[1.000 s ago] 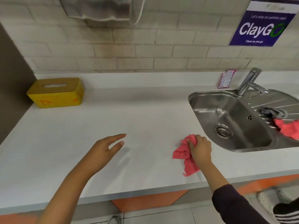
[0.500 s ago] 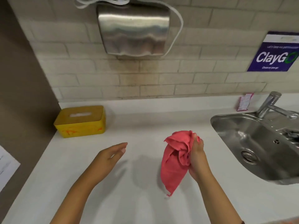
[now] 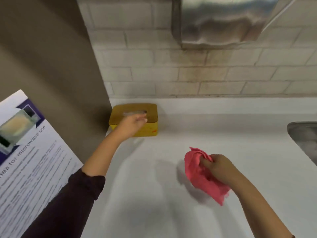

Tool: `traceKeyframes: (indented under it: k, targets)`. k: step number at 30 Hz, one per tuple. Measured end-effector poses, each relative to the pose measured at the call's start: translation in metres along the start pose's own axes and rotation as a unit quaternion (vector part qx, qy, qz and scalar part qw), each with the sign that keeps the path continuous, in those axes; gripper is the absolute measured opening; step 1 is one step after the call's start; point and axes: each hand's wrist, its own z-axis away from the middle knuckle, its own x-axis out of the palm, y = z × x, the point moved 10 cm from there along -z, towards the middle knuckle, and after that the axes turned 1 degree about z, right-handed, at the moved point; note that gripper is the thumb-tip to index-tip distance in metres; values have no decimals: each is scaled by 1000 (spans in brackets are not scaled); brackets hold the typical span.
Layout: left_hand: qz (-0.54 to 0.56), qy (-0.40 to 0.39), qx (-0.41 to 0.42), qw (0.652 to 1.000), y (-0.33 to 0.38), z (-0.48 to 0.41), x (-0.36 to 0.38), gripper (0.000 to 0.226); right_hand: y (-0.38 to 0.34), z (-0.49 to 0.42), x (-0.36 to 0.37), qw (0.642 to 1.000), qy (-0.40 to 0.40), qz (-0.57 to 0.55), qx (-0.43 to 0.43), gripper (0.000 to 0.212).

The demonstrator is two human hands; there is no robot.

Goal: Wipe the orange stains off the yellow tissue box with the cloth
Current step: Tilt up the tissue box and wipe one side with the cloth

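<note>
The yellow tissue box (image 3: 151, 115) stands in the back left corner of the white counter (image 3: 171, 169), against the brown side wall. A small orange stain (image 3: 154, 130) shows on its front face near the right end. My left hand (image 3: 132, 125) reaches over the box's front edge, fingers apart, blurred, and hides most of the front face; whether it touches the box is unclear. My right hand (image 3: 217, 167) hovers above the counter's middle, shut on a crumpled pink cloth (image 3: 199, 170) that hangs down from the fist.
A steel hand dryer (image 3: 221, 21) hangs on the brick wall above. The sink's rim (image 3: 301, 134) shows at the right edge. A printed microwave notice (image 3: 25, 160) is fixed to the brown wall on the left.
The view has swung left and closer to the box. My left hand has stretched forward to the tissue box. My right hand has carried the cloth along, still held above the counter.
</note>
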Motion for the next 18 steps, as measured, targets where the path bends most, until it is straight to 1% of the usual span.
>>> traceKeyframes:
  k: [2, 4, 5, 7, 8, 9, 10, 11, 12, 13, 14, 15, 16, 18]
  targets:
    - [-28, -16, -22, 999, -7, -27, -10, 45, -5, -10, 1, 999, 20, 30, 31, 48]
    - [-85, -68, -43, 993, -16, -49, -6, 60, -8, -13, 3, 998, -10, 32, 49, 53]
    - [-132, -90, -46, 986, -22, -59, -6, 71, -11, -15, 6, 996, -41, 53, 50, 65]
    - [-225, -123, -43, 966, -34, -77, -10, 92, -19, -22, 10, 991, -98, 84, 30, 99]
    - [-269, -144, -41, 951, -40, -84, -10, 100, -22, -23, 11, 989, -119, 83, 23, 107]
    - [-320, -165, -38, 932, -47, -93, -11, 106, -24, -25, 12, 988, -132, 77, 21, 105]
    - [-372, -181, -37, 910, -53, -101, -13, 113, -23, -27, 10, 988, -130, 80, 24, 95]
    - [-416, -190, -43, 888, -59, -109, -15, 122, -22, -30, 7, 987, -121, 103, 23, 77]
    - [-452, -195, -52, 869, -64, -117, -16, 131, -23, -33, 4, 982, -110, 149, 17, 56]
    - [-484, -203, -55, 849, -68, -123, -17, 137, -25, -35, 0, 975, -97, 198, 5, 36]
    - [-513, -218, -46, 829, -70, -131, -13, 138, -28, -37, -5, 970, -78, 230, -16, 22]
    - [-537, -236, -33, 809, -72, -136, -8, 135, -32, -38, -8, 970, -61, 233, -37, 15]
    - [-552, -251, -24, 795, -73, -139, -4, 134, -35, -38, -12, 974, -48, 214, -56, 12]
    - [-558, -258, -40, 788, -78, -146, -3, 145, -38, -37, -20, 982, -27, 154, -104, 15]
